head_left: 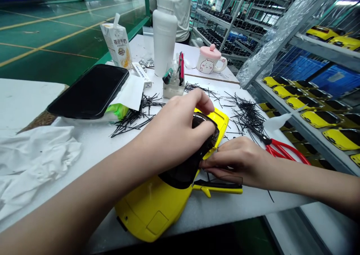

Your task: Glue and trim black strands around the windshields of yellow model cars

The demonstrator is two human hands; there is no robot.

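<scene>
A yellow toy car body [152, 206] with a black glossy window piece [194, 157] lies on the white table [92, 146] in front of me. My left hand [174, 131] grips the black roof from above, fingers curled over it. My right hand [239, 159] rests on the table beside the car's right side, fingers pressed together against the edge of the black piece; what they pinch is too small to name. A yellow and black door part [222, 187] sticks out below that hand.
Piles of thin black strips [247, 112] lie scattered, with red-handled scissors [281, 148] at right. A black phone [91, 92], milk carton [116, 45], white bottle [164, 33], pink-lidded mug [210, 62] and crumpled cloth [33, 157] sit around. Shelves of yellow car bodies [317, 118] stand right. A person in white stands behind.
</scene>
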